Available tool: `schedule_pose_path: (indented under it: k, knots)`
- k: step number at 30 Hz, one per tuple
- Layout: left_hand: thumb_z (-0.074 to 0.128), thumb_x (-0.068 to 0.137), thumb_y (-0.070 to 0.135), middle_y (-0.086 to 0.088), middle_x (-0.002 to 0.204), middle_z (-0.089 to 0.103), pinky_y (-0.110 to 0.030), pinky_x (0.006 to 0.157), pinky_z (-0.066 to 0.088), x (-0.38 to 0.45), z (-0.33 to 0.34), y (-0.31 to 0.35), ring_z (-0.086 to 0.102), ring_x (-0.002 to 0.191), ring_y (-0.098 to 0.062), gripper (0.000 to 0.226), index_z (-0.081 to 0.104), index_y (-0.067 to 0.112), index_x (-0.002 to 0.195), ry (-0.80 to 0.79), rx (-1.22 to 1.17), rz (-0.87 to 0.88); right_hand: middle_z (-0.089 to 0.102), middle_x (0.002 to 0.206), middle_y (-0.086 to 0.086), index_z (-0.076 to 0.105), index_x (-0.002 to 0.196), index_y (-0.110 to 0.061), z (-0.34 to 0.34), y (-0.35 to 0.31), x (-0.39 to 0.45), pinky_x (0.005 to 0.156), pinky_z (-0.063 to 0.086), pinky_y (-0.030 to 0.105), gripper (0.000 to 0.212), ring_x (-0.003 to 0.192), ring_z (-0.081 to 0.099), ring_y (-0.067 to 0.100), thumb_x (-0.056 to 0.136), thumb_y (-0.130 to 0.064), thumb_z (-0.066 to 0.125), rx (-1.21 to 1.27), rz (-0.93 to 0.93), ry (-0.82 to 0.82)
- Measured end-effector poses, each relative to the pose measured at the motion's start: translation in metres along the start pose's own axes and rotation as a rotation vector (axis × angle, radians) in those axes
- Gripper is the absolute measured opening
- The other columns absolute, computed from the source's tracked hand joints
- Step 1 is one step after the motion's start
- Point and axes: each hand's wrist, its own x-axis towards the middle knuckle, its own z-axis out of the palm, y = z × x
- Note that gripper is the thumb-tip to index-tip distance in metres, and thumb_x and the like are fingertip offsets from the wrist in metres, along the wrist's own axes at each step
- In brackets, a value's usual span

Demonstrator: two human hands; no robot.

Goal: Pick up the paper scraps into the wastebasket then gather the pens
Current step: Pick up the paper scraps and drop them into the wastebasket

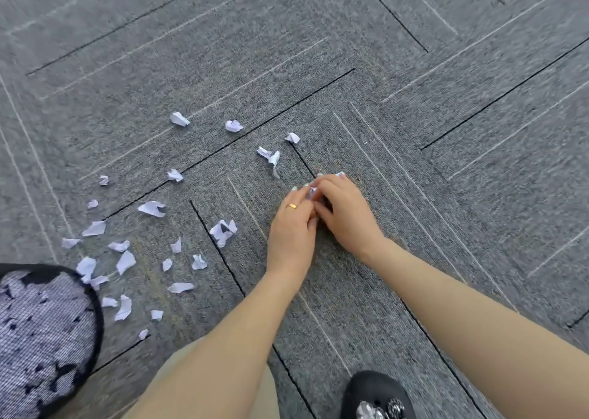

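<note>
Several white paper scraps [223,231] lie scattered over the grey carpet, most of them between the middle of the view and the black mesh wastebasket [95,310] at the lower left, which holds scraps inside. My left hand [291,227], with a gold ring, and my right hand [345,214] meet on the floor at the centre. Their fingers are closed together around a small bunch of paper scraps [313,192] that peeks out between them. No pens are in view.
Grey carpet tiles with black and pale lines cover the floor [414,84]. My black shoe [377,396] with a shiny ornament sits at the bottom right, and a beige trouser leg [204,396] at bottom centre.
</note>
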Motion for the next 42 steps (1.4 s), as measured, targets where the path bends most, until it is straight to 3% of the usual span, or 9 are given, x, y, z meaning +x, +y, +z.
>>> schedule_pose_path:
  k: [4,8,14,21,26,30,36,39,42]
  knots:
    - [0.044,0.087,-0.002,-0.007,0.107,0.06,-0.036,0.077,0.044,0.006,-0.012,-0.01,0.052,0.097,-0.026,0.019,0.055,0.009,0.077,0.041,0.045,0.027,0.061,0.085,0.007,0.055,0.087,-0.008,0.006,0.002,-0.006,0.073,0.046,0.037,0.008,0.078,0.056,0.024,0.082,-0.008,0.06,-0.022,-0.027,0.103]
    - [0.044,0.087,-0.001,-0.007,0.088,0.054,-0.033,0.067,0.037,0.009,-0.024,-0.023,0.044,0.084,-0.023,0.019,0.048,0.009,0.071,0.008,0.08,0.104,0.06,0.092,0.008,0.051,0.112,-0.012,0.013,0.008,-0.005,0.069,0.041,0.032,0.025,0.075,0.054,0.024,0.087,-0.013,0.051,-0.202,-0.081,0.152]
    - [0.036,0.084,-0.001,0.001,0.055,0.036,-0.03,0.052,0.024,0.012,-0.043,-0.024,0.031,0.053,-0.016,0.032,0.035,0.02,0.06,0.072,-0.162,-0.164,0.062,0.084,0.011,0.061,0.096,-0.007,0.006,0.011,0.006,0.048,0.037,0.028,0.012,0.052,0.052,0.025,0.087,-0.01,0.055,-0.317,-0.228,0.015]
    - [0.039,0.092,0.021,0.002,0.055,0.031,-0.029,0.051,0.022,0.005,-0.076,-0.042,0.026,0.052,-0.014,0.036,0.031,0.016,0.057,0.257,-0.236,-0.371,0.06,0.08,-0.002,0.054,0.096,-0.013,-0.007,-0.01,0.028,0.051,0.036,0.029,0.022,0.057,0.052,0.021,0.097,-0.019,0.033,-0.157,0.102,0.067]
    - [0.045,0.088,0.052,0.003,0.051,0.033,-0.027,0.046,0.023,-0.003,-0.095,-0.07,0.029,0.046,-0.016,0.046,0.032,0.017,0.061,0.239,0.219,-0.217,0.046,0.059,-0.004,0.04,0.074,-0.015,-0.006,-0.034,0.065,0.052,0.027,0.028,0.028,0.055,0.044,0.021,0.094,-0.031,0.03,-0.204,0.188,0.027]
    - [0.038,0.08,0.066,-0.002,0.058,0.055,-0.024,0.039,0.031,-0.013,-0.094,-0.09,0.05,0.044,-0.021,0.054,0.039,0.013,0.093,0.095,0.582,-0.182,0.055,0.08,0.0,0.043,0.097,-0.014,0.01,-0.045,0.084,0.053,0.035,0.029,0.044,0.063,0.055,0.025,0.092,-0.056,0.031,-0.4,0.098,-0.063]
    - [0.05,0.088,0.045,-0.008,0.073,0.063,-0.029,0.039,0.035,-0.024,-0.092,-0.102,0.063,0.061,-0.028,0.042,0.048,0.008,0.107,0.075,0.539,-0.094,0.061,0.097,0.008,0.036,0.117,-0.011,0.033,-0.043,0.088,0.044,0.024,0.025,0.034,0.066,0.062,0.03,0.095,-0.037,0.04,-0.601,-0.016,-0.162]
    - [0.052,0.091,0.032,-0.01,0.081,0.061,-0.03,0.045,0.032,-0.027,-0.095,-0.107,0.061,0.069,-0.031,0.031,0.049,0.006,0.108,0.12,0.433,-0.101,0.062,0.086,0.008,0.04,0.104,-0.012,0.034,-0.042,0.086,0.042,0.022,0.025,0.009,0.052,0.048,0.028,0.098,-0.018,0.037,-0.538,-0.029,-0.167]
    - [0.046,0.094,0.014,-0.015,0.08,0.058,-0.037,0.048,0.034,-0.032,-0.096,-0.113,0.057,0.067,-0.035,0.015,0.049,0.002,0.102,0.121,0.377,-0.109,0.054,0.065,0.003,0.035,0.088,-0.014,0.026,-0.042,0.084,0.046,0.034,0.028,0.02,0.048,0.048,0.024,0.1,-0.028,0.029,-0.339,0.068,-0.065]
